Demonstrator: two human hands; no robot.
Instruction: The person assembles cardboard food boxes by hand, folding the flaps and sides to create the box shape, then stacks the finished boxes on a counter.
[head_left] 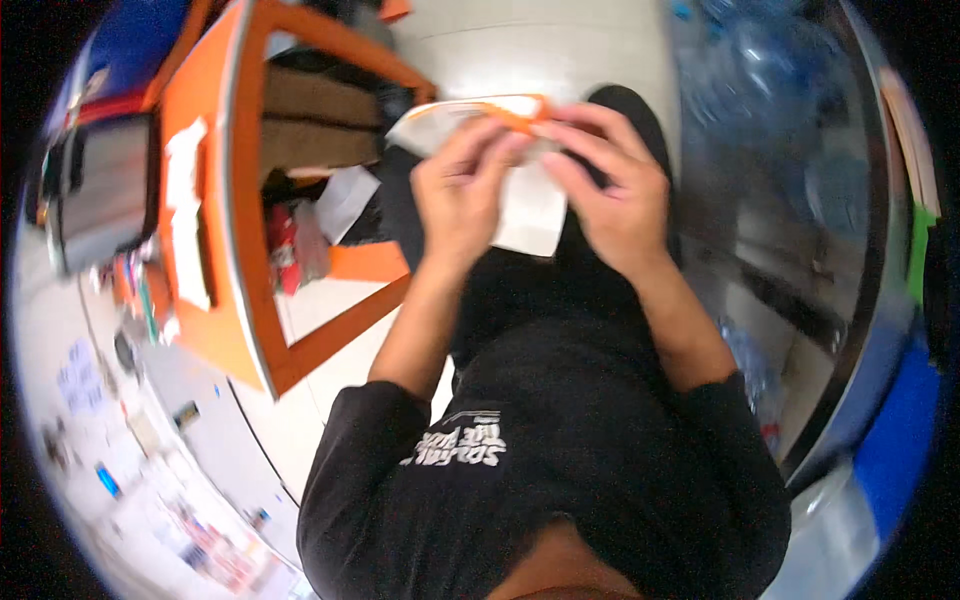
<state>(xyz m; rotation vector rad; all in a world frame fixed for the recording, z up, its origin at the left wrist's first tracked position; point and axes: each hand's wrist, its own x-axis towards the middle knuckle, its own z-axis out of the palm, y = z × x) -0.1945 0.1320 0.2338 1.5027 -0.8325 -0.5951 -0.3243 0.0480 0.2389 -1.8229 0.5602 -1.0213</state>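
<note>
Both hands are raised over my lap, close together, at a thin white sheet with orange along its upper edge (532,212); it looks like paper, though blur hides its exact kind. My left hand (458,195) pinches the orange edge between thumb and fingers. Just to the right, my right hand (615,195) has its thumb and fingertips closed on the other end of that edge. The white part hangs down between the hands, and another pale flap spreads out behind the left fingers. Their fingertips are smeared by motion.
At the left stands an orange frame-like cabinet (240,190) with papers and packets inside. A dark-framed rack (800,300) with clear plastic bottles (765,60) rises at the right. Farther left, a white tabletop (140,430) carries small items. Pale floor tiles (490,50) lie ahead.
</note>
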